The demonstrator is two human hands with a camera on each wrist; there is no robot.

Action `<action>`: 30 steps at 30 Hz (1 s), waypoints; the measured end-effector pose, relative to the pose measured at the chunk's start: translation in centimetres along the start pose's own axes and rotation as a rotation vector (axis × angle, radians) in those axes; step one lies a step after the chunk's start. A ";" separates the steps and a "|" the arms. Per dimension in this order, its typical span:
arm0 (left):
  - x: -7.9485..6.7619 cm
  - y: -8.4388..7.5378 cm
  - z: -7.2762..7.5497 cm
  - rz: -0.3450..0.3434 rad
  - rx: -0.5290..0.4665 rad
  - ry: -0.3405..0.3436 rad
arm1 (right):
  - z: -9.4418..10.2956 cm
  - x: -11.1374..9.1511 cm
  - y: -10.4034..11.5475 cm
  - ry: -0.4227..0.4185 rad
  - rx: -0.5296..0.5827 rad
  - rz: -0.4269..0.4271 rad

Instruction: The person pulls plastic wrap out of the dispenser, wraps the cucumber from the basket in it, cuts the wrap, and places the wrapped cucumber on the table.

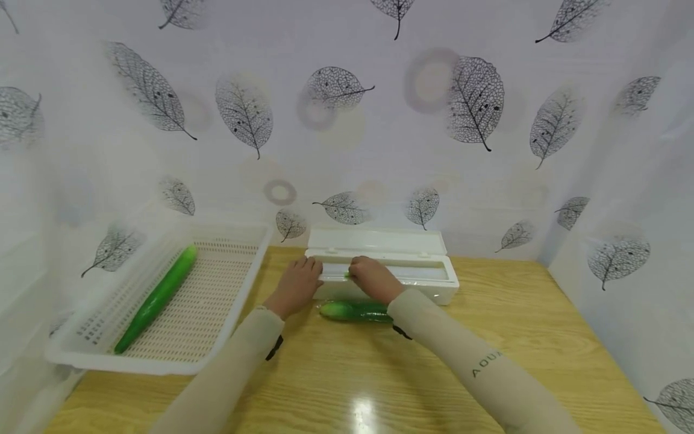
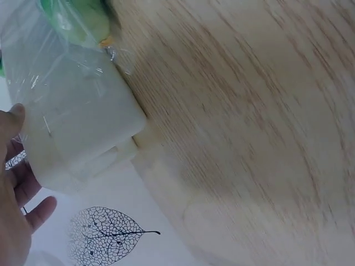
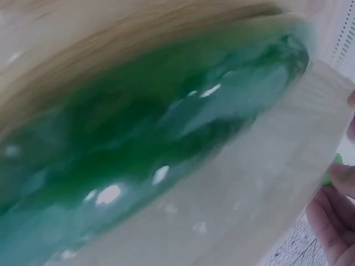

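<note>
A white cling film dispenser (image 1: 444,293) stands with its lid (image 1: 379,241) raised at the back. My left hand (image 1: 297,284) grips its left end, and in the left wrist view the thumb (image 2: 12,123) lies along the edge. On the dispenser's top, my right hand (image 1: 375,278) pinches a small green slider (image 1: 347,275), which also shows between the fingers in the right wrist view. Clear film (image 2: 61,94) hangs down the front face. Right in front lies a cucumber (image 1: 355,311) covered in film, its right end hidden by my right sleeve.
At the left stands a white plastic basket (image 1: 246,283) with slotted sides, holding a bare cucumber (image 1: 157,299). The wooden table (image 1: 336,367) meets a leaf-patterned curtain (image 1: 347,150) behind the dispenser and along the right side.
</note>
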State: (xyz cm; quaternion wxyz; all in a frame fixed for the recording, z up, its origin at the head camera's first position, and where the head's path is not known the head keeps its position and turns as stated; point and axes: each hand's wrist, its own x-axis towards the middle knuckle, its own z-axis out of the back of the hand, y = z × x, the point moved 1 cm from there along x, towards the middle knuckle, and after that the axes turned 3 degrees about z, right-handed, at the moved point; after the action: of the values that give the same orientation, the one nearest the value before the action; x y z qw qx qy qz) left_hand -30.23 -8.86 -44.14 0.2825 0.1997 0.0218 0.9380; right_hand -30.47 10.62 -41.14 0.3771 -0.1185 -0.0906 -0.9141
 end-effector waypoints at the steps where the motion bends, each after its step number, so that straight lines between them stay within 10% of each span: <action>1: 0.0 0.0 -0.1 0.004 -0.017 0.003 | 0.1 -0.3 -0.3 0.000 0.009 -0.006; 14: 0.1 0.3 -0.1 0.114 -0.265 0.058 | 2.3 -4.9 -4.6 0.032 0.169 -0.057; 30: 0.1 0.2 0.2 0.140 -0.258 0.037 | 5.4 -8.8 -9.7 0.167 0.199 -0.165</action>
State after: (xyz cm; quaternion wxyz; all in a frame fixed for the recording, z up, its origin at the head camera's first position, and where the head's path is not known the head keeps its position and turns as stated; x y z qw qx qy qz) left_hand -30.30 -8.99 -43.95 0.2395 0.1454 -0.1078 0.9539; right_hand -30.54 24.69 -39.25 0.3166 0.0037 -0.1588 -0.9352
